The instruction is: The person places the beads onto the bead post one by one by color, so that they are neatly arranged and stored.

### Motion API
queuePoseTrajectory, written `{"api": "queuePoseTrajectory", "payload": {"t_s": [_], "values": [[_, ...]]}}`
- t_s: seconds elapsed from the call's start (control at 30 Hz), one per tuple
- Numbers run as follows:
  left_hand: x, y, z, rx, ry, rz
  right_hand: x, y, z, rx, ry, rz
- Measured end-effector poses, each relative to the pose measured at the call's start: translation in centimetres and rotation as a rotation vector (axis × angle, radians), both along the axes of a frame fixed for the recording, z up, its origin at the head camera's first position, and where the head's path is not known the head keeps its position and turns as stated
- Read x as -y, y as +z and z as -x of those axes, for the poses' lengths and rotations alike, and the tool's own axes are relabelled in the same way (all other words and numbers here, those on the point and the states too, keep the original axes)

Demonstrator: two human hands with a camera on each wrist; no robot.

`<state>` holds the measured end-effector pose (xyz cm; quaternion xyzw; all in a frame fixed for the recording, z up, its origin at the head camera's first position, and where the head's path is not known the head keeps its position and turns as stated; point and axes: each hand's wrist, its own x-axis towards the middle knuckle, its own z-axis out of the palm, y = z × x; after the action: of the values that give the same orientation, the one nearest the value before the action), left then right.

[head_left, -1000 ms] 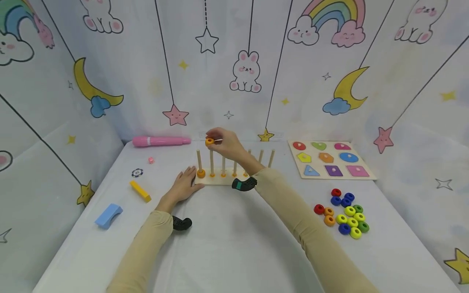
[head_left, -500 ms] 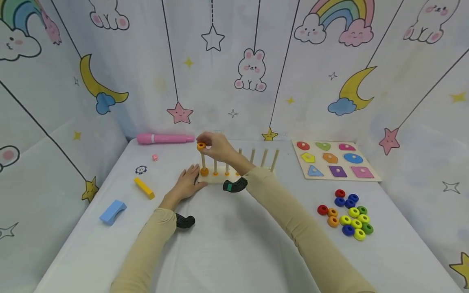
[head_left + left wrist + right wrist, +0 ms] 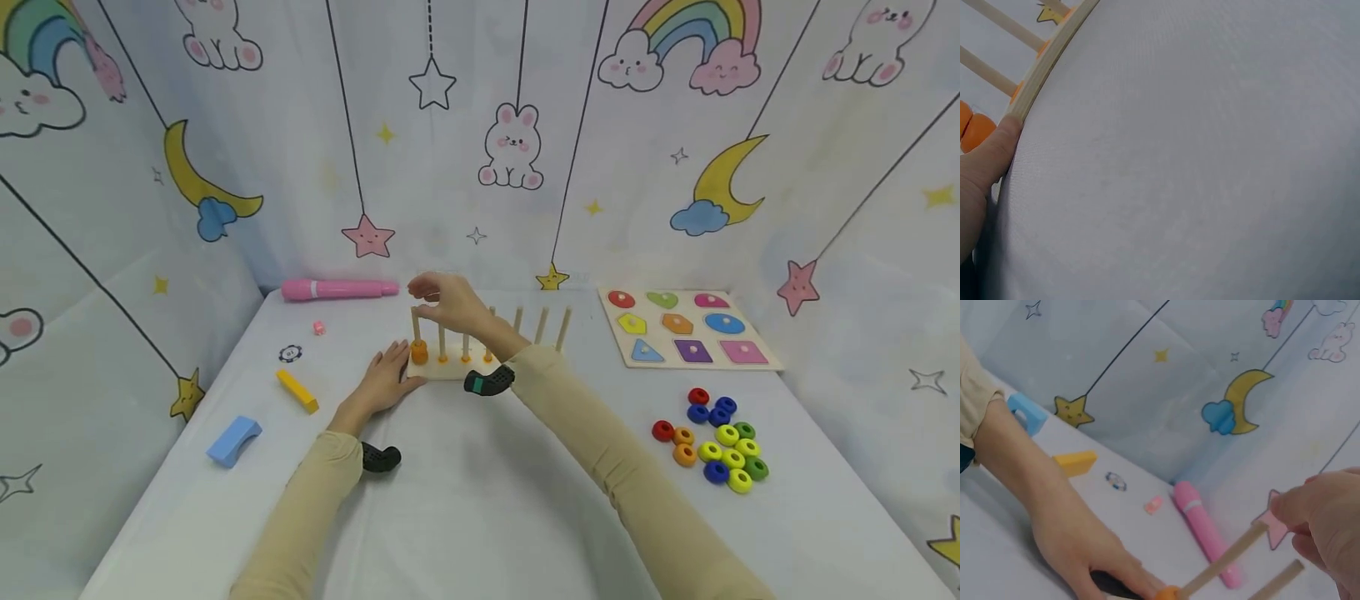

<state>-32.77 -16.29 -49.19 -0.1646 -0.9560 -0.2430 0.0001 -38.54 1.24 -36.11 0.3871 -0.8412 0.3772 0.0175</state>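
Note:
A pale wooden peg board (image 3: 444,368) stands toward the back of the table with a row of upright pegs. Two orange rings (image 3: 419,352) sit stacked at the foot of its leftmost peg (image 3: 416,320). My right hand (image 3: 452,302) hovers at the top of that peg, its fingers loosely bent and holding nothing. In the right wrist view, a fingertip (image 3: 1280,509) is close to the peg's tip; whether they touch I cannot tell. My left hand (image 3: 384,380) rests at the board's left end with fingers extended, its thumb (image 3: 1005,139) against the front edge.
Several loose rings (image 3: 732,459) in red, blue, orange, yellow and green lie at right, before a shape puzzle board (image 3: 652,343). At left are a pink pen-like stick (image 3: 341,289), a pink die (image 3: 318,328), a round chip (image 3: 290,353), a yellow block (image 3: 297,392) and a blue arch block (image 3: 234,442).
My right hand carried an orange ring left to the leftmost peg and let it go. That ring has dropped onto the one below. The left hand has stayed at the board's end.

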Motion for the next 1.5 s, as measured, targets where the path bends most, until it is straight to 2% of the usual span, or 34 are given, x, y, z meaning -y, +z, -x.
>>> {"api": "queuePoseTrajectory", "payload": {"t_s": [0.13, 0.33, 0.43, 0.57, 0.77, 1.0, 1.13, 1.3, 1.5], "values": [[-0.1, 0.0, 0.1, 0.005, -0.007, -0.007, -2.1, 1.0, -0.7, 0.088, 0.025, 0.121], [0.0, -0.2, 0.3, 0.039, -0.001, -0.003, -6.5, 3.4, -3.7, 0.180, 0.119, 0.200], [0.0, -0.2, 0.4, 0.037, -0.003, 0.008, -9.2, 3.5, -4.5, 0.229, 0.133, 0.196], [0.0, -0.1, 0.4, 0.034, -0.007, 0.012, -13.0, 2.5, -5.0, 0.271, 0.126, 0.219], [-0.1, 0.3, 0.2, 0.042, -0.008, 0.009, -18.5, 0.8, -5.9, 0.277, 0.007, 0.233], [-0.2, 0.1, 0.3, 0.055, -0.010, 0.016, -25.8, -3.9, -5.1, 0.310, -0.132, 0.181], [-0.1, -0.1, 0.5, 0.070, -0.016, 0.018, -29.3, -5.4, -6.1, 0.329, -0.227, 0.126], [-0.1, -0.1, 0.5, 0.067, -0.018, 0.008, -32.9, -6.3, -7.4, 0.353, -0.335, 0.113], [-0.1, 0.2, 0.5, 0.068, -0.019, 0.008, -34.5, -5.4, -9.6, 0.358, -0.400, 0.106]]}}
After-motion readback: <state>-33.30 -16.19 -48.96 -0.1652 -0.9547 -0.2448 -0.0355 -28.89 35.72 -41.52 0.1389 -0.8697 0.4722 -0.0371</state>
